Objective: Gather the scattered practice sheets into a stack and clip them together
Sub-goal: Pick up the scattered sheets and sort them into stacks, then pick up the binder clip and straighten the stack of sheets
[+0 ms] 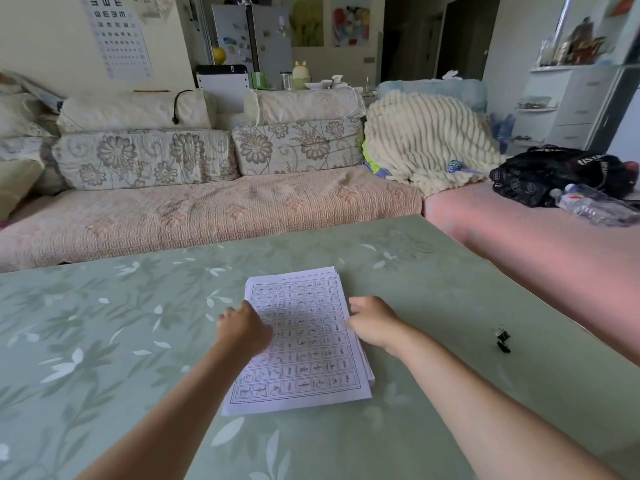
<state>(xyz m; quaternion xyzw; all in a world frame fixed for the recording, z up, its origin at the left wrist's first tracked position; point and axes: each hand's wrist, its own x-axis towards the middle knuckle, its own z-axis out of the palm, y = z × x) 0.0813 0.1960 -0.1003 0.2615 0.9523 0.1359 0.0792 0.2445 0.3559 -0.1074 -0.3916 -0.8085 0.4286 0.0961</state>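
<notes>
Left hand (242, 327) and right hand (372, 322), fingers curled, grip unclear, flank the sheets (304, 344); uneven edges could fan apart when lifted.

Bare forearms (166, 410) (hands (242, 329) likewise)

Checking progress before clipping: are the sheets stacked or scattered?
Stacked: the sheets lie in one pile on the table, edges slightly offset.

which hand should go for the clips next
Right. The black clips lie on the table to the right of the sheets, nearer the right hand. The left hand is at the sheets' opposite edge and would have to cross over them.
</notes>
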